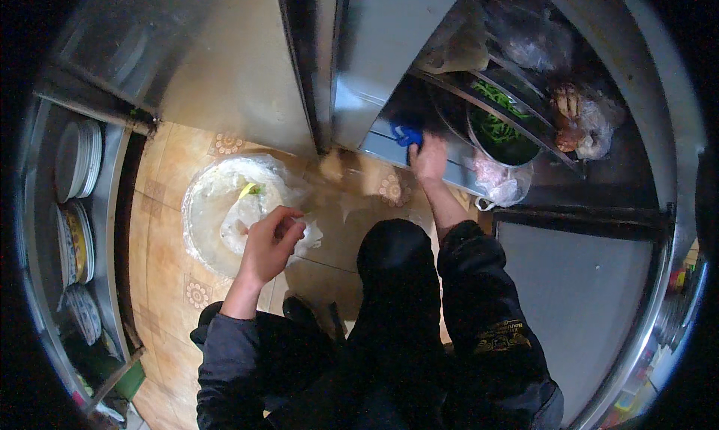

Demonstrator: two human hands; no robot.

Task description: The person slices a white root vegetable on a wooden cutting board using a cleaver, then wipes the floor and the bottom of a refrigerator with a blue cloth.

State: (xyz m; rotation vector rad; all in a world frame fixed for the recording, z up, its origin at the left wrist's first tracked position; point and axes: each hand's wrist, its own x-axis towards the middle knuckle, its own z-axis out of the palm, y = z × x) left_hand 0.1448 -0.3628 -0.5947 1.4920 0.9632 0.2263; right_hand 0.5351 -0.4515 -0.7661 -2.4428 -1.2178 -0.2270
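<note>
In the lower part of an open refrigerator cabinet, my right hand grips a blue cloth against the grey cabinet floor. Just right of that hand, a pot holds green vegetables, partly covered by a rack shelf. A knotted plastic bag with pinkish contents sits at the cabinet's front edge. My left hand hovers over a clear plastic bag spread on the tiled floor, its fingers loosely curled and nothing visible in them. A yellow-green leaf scrap lies on the plastic.
An open metal door stands at upper left. Left, a shelf holds stacked white plates and patterned dishes. Higher in the cabinet are plastic-wrapped items. A closed grey door panel is at my right, and my knee is between my arms.
</note>
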